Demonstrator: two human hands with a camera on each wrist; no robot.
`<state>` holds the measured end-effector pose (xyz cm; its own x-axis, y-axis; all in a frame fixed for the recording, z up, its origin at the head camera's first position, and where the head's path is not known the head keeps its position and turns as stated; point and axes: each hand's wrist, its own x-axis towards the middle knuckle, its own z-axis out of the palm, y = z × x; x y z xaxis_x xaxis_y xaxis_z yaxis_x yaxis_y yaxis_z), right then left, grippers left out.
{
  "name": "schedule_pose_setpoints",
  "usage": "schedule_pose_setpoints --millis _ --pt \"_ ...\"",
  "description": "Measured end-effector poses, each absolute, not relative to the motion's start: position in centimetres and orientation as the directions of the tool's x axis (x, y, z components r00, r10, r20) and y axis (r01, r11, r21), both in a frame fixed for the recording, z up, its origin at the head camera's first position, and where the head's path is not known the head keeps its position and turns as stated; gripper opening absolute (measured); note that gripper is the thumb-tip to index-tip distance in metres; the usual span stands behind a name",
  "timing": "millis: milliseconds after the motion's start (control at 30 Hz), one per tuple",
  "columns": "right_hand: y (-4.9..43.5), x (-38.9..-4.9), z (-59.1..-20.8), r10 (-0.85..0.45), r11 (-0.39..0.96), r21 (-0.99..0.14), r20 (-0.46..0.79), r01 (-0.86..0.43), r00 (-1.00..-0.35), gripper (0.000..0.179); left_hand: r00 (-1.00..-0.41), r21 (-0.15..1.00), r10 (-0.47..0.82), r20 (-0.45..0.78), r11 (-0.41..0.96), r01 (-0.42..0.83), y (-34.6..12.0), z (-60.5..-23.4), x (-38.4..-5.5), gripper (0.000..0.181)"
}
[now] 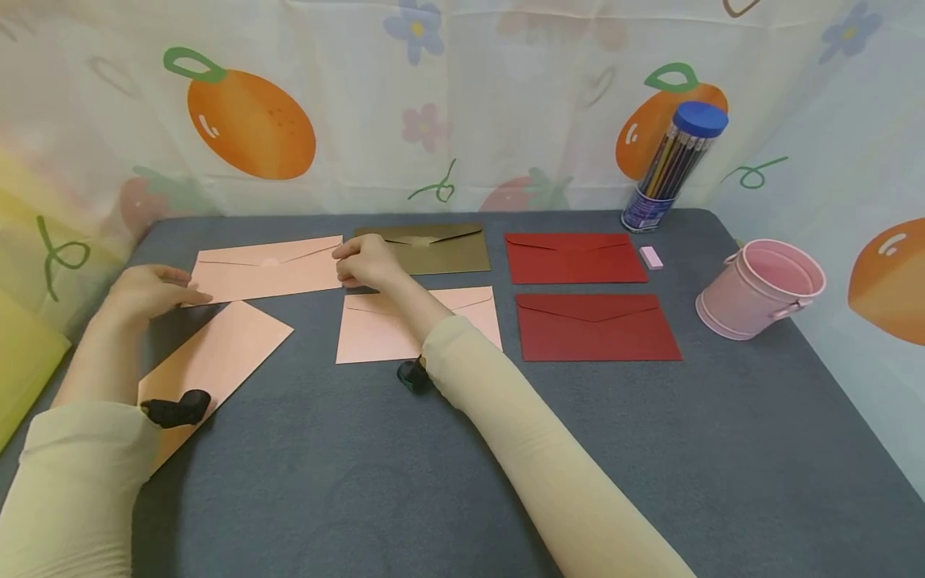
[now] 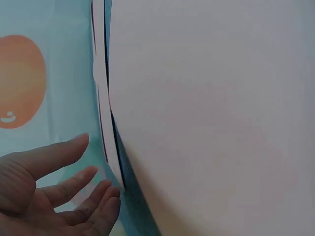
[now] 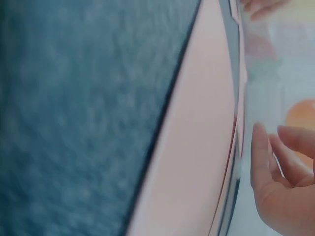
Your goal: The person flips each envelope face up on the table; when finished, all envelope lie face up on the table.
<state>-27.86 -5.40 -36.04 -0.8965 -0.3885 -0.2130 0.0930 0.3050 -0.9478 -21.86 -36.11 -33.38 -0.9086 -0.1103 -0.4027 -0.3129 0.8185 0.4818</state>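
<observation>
A long peach envelope [image 1: 270, 269] lies flat at the back left, flap side up. My left hand [image 1: 148, 291] is at its left end, thumb by the lower left corner; in the left wrist view the fingers are spread with nothing between them. Over the opposite end is my right hand [image 1: 367, 261], fingers loosely bent, holding nothing in the right wrist view. Under the right forearm is a paler pink envelope [image 1: 368, 337], partly hidden. Behind that hand lies an olive-gold envelope [image 1: 451, 253]. Another peach envelope [image 1: 246, 341] lies slanted beneath the left wrist.
Two red envelopes, a brighter one [image 1: 578, 261] and a darker one [image 1: 596, 329], lie right of centre. A pink eraser [image 1: 651, 258], a tub of pencils [image 1: 668, 168] with a blue lid and a pink bucket [image 1: 744, 293] stand along the grey table's [image 1: 448, 474] right side.
</observation>
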Motion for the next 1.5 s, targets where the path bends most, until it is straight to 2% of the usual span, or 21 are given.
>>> schedule_pose_setpoints --millis 233,433,700,867,1133,1500 --pt "-7.0 -26.2 -35.1 -0.444 0.354 -0.933 -0.222 0.057 -0.868 0.03 -0.893 0.49 0.079 -0.443 0.855 -0.168 -36.6 -32.6 -21.1 0.073" --pt "-8.4 -24.7 -34.6 -0.525 0.393 -0.919 -0.255 0.034 -0.812 0.029 -0.857 0.491 0.131 -0.499 0.857 -0.156 -37.1 -32.6 -20.0 0.072" --pt "-9.4 -23.5 -35.1 -0.571 0.437 -0.899 -0.294 0.02 -0.766 0.028 -0.828 0.452 0.169 -0.535 0.885 -0.112 -37.7 -32.7 -19.1 0.067" --pt "-9.6 -22.9 -35.3 -0.586 0.454 -0.891 -0.311 0.014 -0.748 0.026 -0.829 0.437 0.163 -0.535 0.893 -0.106 -37.4 -32.8 -18.8 0.068" --pt "-9.7 -22.3 -35.3 -0.572 0.477 -0.879 -0.306 -0.005 -0.761 0.024 -0.847 0.415 0.141 -0.513 0.904 -0.101 -36.8 -33.5 -18.9 0.073" --pt "-9.7 -22.2 -35.6 -0.575 0.474 -0.88 -0.294 -0.018 -0.763 0.025 -0.861 0.385 0.111 -0.496 0.917 -0.103 -36.5 -34.3 -19.1 0.06"
